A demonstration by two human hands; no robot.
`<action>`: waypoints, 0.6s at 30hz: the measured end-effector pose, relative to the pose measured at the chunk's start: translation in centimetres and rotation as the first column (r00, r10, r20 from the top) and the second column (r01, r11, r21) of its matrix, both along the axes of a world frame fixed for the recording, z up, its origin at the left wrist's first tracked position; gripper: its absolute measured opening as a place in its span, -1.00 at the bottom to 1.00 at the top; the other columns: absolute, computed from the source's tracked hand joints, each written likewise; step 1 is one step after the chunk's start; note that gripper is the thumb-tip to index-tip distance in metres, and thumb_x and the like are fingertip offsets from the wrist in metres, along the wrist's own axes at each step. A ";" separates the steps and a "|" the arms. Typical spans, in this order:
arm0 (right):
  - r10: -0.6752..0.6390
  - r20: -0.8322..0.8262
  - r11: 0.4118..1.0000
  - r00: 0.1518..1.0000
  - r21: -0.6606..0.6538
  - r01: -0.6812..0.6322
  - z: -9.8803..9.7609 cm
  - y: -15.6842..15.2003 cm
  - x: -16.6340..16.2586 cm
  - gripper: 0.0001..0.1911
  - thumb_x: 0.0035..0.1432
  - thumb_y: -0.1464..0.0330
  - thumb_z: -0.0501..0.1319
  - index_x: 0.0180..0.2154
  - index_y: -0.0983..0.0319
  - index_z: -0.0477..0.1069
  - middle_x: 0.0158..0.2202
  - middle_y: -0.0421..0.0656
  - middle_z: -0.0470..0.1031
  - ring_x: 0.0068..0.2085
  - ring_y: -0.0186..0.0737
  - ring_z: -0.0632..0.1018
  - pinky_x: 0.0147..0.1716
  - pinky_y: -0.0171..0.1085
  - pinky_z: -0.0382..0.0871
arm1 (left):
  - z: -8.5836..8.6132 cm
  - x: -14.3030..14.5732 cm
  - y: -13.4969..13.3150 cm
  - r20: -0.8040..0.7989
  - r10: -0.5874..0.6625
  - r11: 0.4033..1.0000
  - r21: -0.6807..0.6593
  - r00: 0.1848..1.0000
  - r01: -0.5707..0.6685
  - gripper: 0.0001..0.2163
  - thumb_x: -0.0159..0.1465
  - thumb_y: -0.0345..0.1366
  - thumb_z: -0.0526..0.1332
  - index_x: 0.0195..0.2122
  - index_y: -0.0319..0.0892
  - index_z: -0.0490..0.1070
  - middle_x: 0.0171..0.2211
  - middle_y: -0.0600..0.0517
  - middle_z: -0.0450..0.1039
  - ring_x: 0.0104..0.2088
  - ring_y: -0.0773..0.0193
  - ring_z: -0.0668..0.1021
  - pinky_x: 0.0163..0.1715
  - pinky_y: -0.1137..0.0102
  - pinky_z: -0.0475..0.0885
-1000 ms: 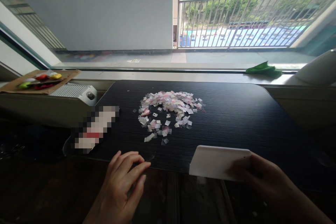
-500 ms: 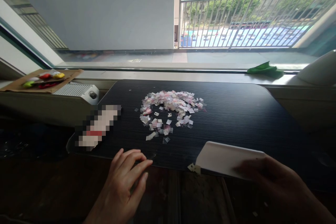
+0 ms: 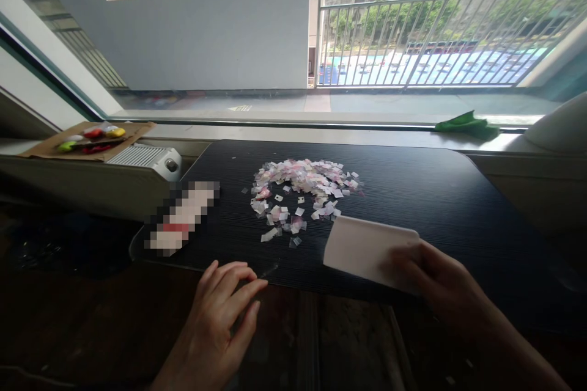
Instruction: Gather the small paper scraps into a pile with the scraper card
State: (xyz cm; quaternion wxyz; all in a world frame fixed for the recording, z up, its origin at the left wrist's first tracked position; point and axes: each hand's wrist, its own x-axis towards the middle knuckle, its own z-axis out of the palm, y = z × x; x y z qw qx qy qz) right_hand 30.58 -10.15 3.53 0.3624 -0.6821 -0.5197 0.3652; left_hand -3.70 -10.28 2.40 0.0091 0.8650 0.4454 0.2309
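Observation:
My right hand grips a white, flat, card-like sheet by its right end, tilted over the front of the dark table. Just beyond the sheet's left corner lies a loose heap of small paper and clear plastic scraps, white and pinkish, with stray pieces toward the front. At the table's front edge, my left hand has its fingers loosely curved and apart, with nothing seen between them. A faint clear sliver lies near its fingertips.
A blurred-out pale packet lies at the table's left. Beyond it are a white ribbed device and cardboard bearing colourful items. A green cloth-like piece rests on the windowsill.
My right hand has moved the white sheet left and farther onto the table, toward the heap. Scraps at the table edge by the sheet are gone from there. My left hand has barely moved.

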 end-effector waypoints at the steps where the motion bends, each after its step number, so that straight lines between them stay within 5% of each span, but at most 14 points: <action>1: 0.027 0.033 1.000 0.999 -0.017 -0.026 0.0 0.8 -0.1 -0.62 0.09 0.03 0.20 -0.29 0.21 0.51 -0.43 -0.15 0.60 -0.44 -0.18 0.57 -0.51 -0.30 0.44 | -0.1 -0.2 -0.1 -0.007 0.010 1.000 -0.001 1.000 -0.010 -0.74 0.28 -0.41 0.11 -0.05 -0.02 0.41 -0.13 0.04 0.46 -0.01 0.20 0.45 0.17 0.17 0.17; 5: -0.059 0.243 0.998 0.968 0.049 0.049 0.8 1.5 0.6 -0.44 0.10 -0.01 0.11 -0.02 0.23 0.43 -0.16 -0.01 0.62 -0.28 -0.07 0.62 -0.37 -0.21 0.50 | -0.7 -1.5 -1.1 -0.007 0.073 0.997 0.019 0.997 -0.073 -0.73 0.27 -0.37 0.12 -0.02 0.01 0.42 -0.09 0.04 0.45 -0.03 0.19 0.48 0.12 0.18 0.25; 8: -0.195 0.412 0.980 0.890 0.109 0.164 0.9 -1.8 1.3 -0.39 0.05 -0.04 0.08 -0.02 0.21 0.43 -0.10 0.05 0.61 -0.24 0.04 0.64 -0.33 -0.13 0.51 | -2.0 -2.7 -2.2 0.025 0.175 0.984 0.023 0.984 -0.175 -0.69 0.28 -0.30 0.12 0.05 0.02 0.40 -0.05 0.02 0.45 -0.04 0.16 0.51 0.04 0.20 0.37; 10: -0.074 0.435 0.994 0.897 -0.045 0.104 -0.1 -4.9 0.7 -0.46 0.07 -0.05 0.06 -0.09 0.15 0.46 -0.15 0.02 0.64 -0.23 0.05 0.66 -0.32 -0.14 0.51 | -3.3 -3.4 -2.9 0.068 0.286 0.958 -0.021 0.956 -0.285 -0.62 0.28 -0.22 0.11 0.12 -0.02 0.35 -0.02 -0.03 0.46 -0.04 0.12 0.53 -0.02 0.20 0.44; 13: 0.233 0.469 0.938 0.852 -0.341 -0.070 -3.3 -8.8 -1.9 -0.54 0.19 0.04 0.03 -0.06 0.16 0.47 -0.07 0.04 0.63 -0.16 0.10 0.65 -0.28 -0.12 0.49 | -5.2 -4.4 -3.6 0.122 0.500 0.858 -0.205 0.857 -0.471 -0.49 0.20 -0.08 0.12 0.15 -0.17 0.33 0.04 -0.14 0.47 0.05 -0.02 0.52 0.01 0.12 0.48; 15: 0.305 0.541 0.896 0.784 -0.442 -0.044 -5.7 -10.0 -3.3 -0.59 0.20 0.23 0.01 -0.08 0.27 0.48 -0.23 0.11 0.65 -0.21 0.20 0.65 -0.30 -0.05 0.46 | -6.2 -5.1 -3.8 0.115 0.593 0.756 -0.419 0.797 -0.502 -0.41 0.15 -0.06 0.12 0.17 -0.25 0.32 0.09 -0.18 0.46 0.11 -0.05 0.50 0.08 0.12 0.46; 18: 0.256 0.513 0.930 0.819 -0.363 -0.063 -8.0 -10.6 -2.6 -0.54 0.15 0.45 -0.12 -0.07 0.33 0.47 -0.28 0.08 0.65 -0.19 0.12 0.64 -0.24 -0.08 0.43 | -6.3 -5.9 -3.8 0.104 0.652 0.589 -0.693 0.751 -0.416 -0.35 0.11 -0.13 0.11 0.21 -0.35 0.26 0.14 -0.21 0.44 0.14 -0.03 0.49 0.14 0.18 0.42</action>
